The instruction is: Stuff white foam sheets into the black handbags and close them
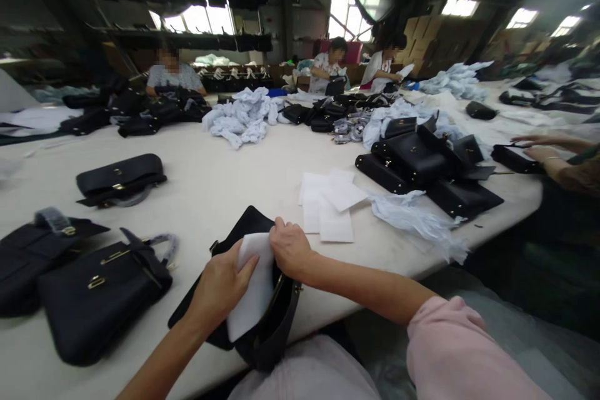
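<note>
Left hand (220, 287) and right hand (290, 249) both bare: no gloves, rings or watch seen. Right arm wears a pale pink sleeve (450, 350), pushed up above the elbow. Left forearm uncovered.

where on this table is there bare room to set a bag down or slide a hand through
The widest bare patch of table lies between the lone black bag, the tissue heap and the white sheets. A narrower strip runs along the near edge, right of the right hand. It is crowded at the near left, around the black bags, and at the stacked bags to the right.
</note>
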A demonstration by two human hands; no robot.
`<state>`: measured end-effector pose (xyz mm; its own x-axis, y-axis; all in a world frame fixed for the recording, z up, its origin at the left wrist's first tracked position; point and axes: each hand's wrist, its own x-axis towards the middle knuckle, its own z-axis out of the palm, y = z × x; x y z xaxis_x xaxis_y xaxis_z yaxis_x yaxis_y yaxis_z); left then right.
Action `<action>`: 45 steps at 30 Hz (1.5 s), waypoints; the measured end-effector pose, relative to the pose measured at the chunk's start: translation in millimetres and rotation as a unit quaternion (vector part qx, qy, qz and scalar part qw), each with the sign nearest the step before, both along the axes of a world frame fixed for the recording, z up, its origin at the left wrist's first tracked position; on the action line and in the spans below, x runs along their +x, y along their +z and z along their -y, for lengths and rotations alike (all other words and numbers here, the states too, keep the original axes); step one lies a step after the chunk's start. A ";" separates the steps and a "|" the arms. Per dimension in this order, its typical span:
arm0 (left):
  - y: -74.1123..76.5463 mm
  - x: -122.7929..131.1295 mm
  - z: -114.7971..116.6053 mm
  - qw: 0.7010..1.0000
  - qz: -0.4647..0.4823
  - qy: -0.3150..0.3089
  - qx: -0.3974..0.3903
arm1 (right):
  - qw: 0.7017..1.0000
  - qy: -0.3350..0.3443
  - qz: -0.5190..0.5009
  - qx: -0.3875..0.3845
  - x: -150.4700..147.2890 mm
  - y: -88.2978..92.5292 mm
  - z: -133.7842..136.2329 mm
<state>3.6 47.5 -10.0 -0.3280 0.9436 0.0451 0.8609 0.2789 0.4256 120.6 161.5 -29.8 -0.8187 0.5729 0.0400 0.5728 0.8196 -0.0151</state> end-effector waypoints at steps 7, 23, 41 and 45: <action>13.4 23.8 -13.0 0.998 -0.052 -0.004 -0.017 | 1.000 -0.023 0.015 -0.009 1.7 -3.4 -7.7; 24.1 24.7 -11.9 0.998 0.000 -0.058 -0.039 | 0.995 0.034 -0.062 -0.069 48.0 -4.0 -17.3; 35.6 -6.2 -43.8 0.973 0.095 -0.179 -0.106 | 0.962 0.035 -0.238 -0.128 34.2 -15.1 -39.5; 26.0 -4.9 -51.7 0.982 0.064 -0.139 -0.113 | 0.942 0.059 -0.290 -0.161 31.4 -24.2 -41.6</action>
